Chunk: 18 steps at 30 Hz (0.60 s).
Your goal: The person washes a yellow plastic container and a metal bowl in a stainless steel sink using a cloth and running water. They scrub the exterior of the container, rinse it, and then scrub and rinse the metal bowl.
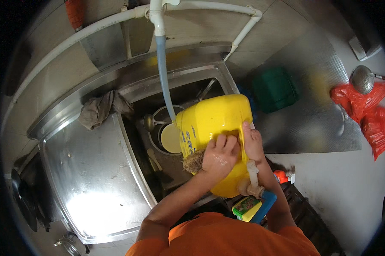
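Grey hose (163, 68) hangs over sink (188, 75), beside our printed yellow jug (220, 112); left hand (219, 158) grips scrubber (193, 162), right hand (254, 144) the jug.

Glare whitens part of the steel tabletop (83, 162); the sink (140, 150) lies in shadow. The yellow jug (220, 113) is bright and fairly sharp. Fisheye distortion bows the white pipe (102, 24); corners are black.
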{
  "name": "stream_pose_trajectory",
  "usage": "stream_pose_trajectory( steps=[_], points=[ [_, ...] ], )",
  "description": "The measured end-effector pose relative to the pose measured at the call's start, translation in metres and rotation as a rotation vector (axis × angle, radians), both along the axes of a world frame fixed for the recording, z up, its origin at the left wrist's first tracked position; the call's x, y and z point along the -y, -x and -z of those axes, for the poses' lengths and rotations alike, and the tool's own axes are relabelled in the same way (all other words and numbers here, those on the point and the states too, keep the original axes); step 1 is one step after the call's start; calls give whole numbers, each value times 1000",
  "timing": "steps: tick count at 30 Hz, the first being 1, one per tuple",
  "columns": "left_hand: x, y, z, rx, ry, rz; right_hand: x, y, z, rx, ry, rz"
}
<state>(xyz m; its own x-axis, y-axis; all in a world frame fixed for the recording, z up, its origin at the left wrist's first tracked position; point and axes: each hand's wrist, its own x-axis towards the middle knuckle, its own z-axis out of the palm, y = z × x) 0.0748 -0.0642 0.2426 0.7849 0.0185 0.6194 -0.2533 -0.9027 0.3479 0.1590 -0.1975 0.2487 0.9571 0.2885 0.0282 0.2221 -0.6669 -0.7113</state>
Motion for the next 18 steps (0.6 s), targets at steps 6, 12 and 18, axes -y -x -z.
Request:
stream_pose_trajectory(
  steps=[6,12,18],
  points=[
    [-8,4,32,59,200,15,4,-1,-1,8,25,-64],
    [-36,-5,9,159,812,-155,5,2,-13,-158,-58,-82],
    [-65,-69,-42,-159,454,57,-2,10,-15,-22,123,-469]
  ],
)
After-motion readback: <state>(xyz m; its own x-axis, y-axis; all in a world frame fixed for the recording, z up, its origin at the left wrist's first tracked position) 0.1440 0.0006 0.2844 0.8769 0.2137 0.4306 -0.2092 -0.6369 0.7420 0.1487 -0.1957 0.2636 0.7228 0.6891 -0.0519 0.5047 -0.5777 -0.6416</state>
